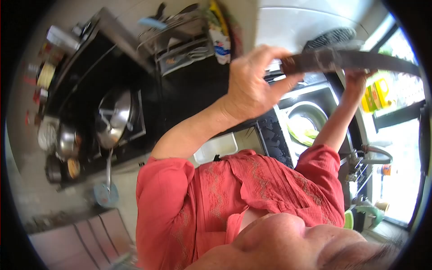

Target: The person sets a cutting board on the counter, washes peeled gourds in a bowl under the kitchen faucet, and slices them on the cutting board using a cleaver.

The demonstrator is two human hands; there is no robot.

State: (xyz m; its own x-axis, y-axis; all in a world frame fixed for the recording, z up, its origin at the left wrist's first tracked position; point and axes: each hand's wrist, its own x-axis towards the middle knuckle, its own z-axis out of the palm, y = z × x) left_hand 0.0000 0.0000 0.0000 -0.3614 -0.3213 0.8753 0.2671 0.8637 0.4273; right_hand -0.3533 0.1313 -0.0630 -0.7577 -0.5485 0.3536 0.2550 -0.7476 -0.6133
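I see print on the yellow container [379,95] right of the dark board [351,60] and on the bag [221,45] left of it, but can't read it. Farther left of the board are a metal rack [185,62] and a shiny steel pan [119,118]; below it sits a metal bowl [311,112] with green leaves [308,137]. The board is thick, its edge scuffed. The left hand [253,83] pinches its left end; the right hand [357,79] meets its underside, grip hidden from me.
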